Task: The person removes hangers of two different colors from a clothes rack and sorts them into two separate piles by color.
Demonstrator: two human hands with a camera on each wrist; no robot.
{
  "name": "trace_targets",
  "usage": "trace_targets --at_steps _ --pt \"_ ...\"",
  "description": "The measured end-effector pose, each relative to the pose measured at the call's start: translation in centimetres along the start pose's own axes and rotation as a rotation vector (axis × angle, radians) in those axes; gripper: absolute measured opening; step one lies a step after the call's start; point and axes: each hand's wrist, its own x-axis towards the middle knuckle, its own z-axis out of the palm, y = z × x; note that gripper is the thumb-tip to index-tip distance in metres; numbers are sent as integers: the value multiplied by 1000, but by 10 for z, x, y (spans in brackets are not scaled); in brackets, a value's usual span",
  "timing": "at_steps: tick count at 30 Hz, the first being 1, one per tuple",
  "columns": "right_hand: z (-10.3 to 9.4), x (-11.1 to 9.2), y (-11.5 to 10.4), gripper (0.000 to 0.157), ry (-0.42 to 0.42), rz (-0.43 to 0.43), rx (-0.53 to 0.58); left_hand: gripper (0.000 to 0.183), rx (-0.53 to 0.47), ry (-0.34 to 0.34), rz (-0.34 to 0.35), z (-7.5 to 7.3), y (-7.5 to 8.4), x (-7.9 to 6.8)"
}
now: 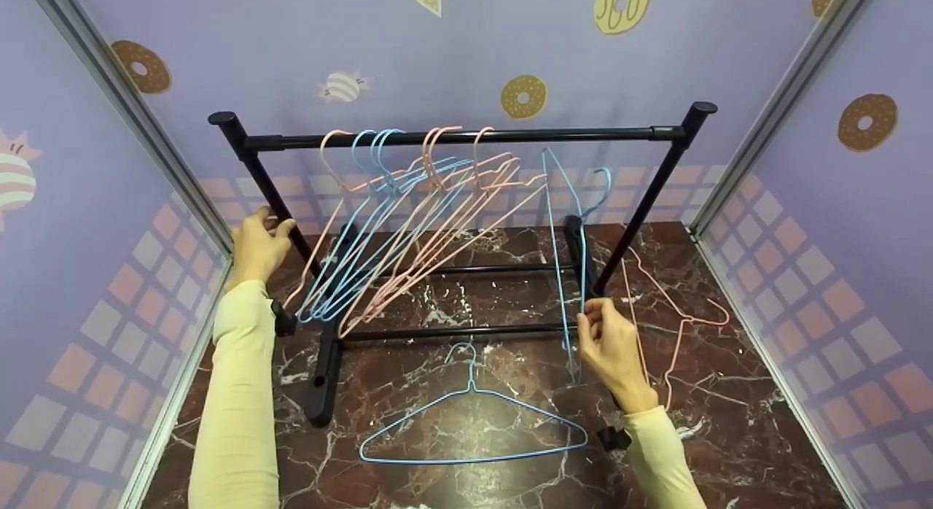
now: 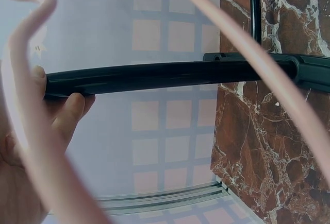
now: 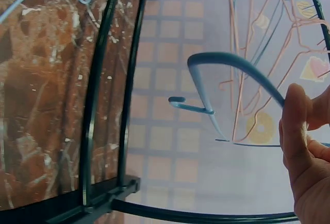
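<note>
At the left post of the black clothes rack [image 1: 459, 136], my left hand [image 1: 260, 246] grips the upright [image 2: 154, 77] between thumb and fingers. My right hand [image 1: 611, 343] pinches a blue hanger [image 1: 561, 276] inside the right post. That hanger is turned on its side, its hook pointing right and one corner up near the rail; in the right wrist view its bent end [image 3: 227, 59] extends beyond the fingertips. On the rail hang several pink hangers [image 1: 437, 254] and blue hangers [image 1: 364, 239], bunched toward the left.
Another blue hanger [image 1: 474, 460] lies flat on the marbled floor [image 1: 452, 487] in front of the rack. A pink hanger [image 1: 681, 334] lies on the floor beyond the right post. Patterned purple walls [image 1: 466, 57] close in the back and both sides. The rack's left foot [image 1: 324, 385] juts forward.
</note>
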Motion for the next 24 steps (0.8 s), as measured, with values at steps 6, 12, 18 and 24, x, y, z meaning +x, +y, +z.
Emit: trace_targets --at_steps 6,12,18,24 --pt "-4 -13 6 9 -29 48 -32 36 3 21 14 2 0 -1" --pt "-17 -28 20 7 -68 6 -77 37 -6 23 15 3 -1 1" --pt "-31 -40 31 12 -137 -45 -121 36 -2 26 22 3 0 1" --pt "-32 -48 41 10 -192 -135 -139 37 -2 0 3 2 -1 1"
